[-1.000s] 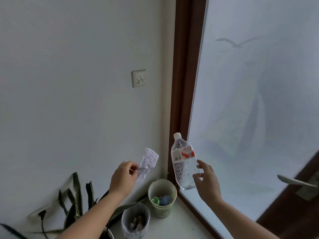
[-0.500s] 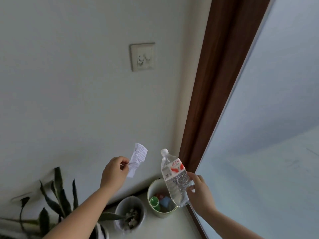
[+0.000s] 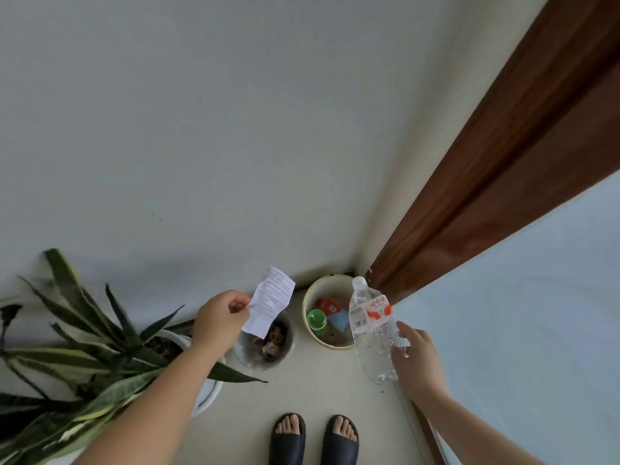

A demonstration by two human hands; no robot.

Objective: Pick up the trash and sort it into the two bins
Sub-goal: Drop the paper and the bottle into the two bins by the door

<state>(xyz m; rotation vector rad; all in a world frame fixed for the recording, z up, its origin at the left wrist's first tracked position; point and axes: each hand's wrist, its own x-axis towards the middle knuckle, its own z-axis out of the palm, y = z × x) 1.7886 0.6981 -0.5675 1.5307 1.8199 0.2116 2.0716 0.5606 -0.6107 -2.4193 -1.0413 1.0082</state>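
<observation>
My left hand [image 3: 219, 322] pinches a white printed paper slip [image 3: 270, 302] above the clear-lined bin [image 3: 288, 347], which holds brownish scraps. My right hand [image 3: 417, 359] grips the lower part of a clear plastic water bottle [image 3: 370, 330] with a red and white label and white cap. The bottle leans over the right rim of the pale green bin [image 3: 310, 297] in the corner. Inside that bin lie a green cup, a red pack and a blue piece.
A potted snake plant [image 3: 84, 360] in a white pot stands at the left, its leaves reaching toward the clear-lined bin. A brown door frame [image 3: 486, 182] and frosted glass [image 3: 536, 313] close off the right. My feet in dark slippers [image 3: 313, 437] stand on the pale floor.
The view has tilted down and closer to the floor. Both hands have lowered: the paper slip now hangs over the clear-lined bin and the bottle over the green bin's rim.
</observation>
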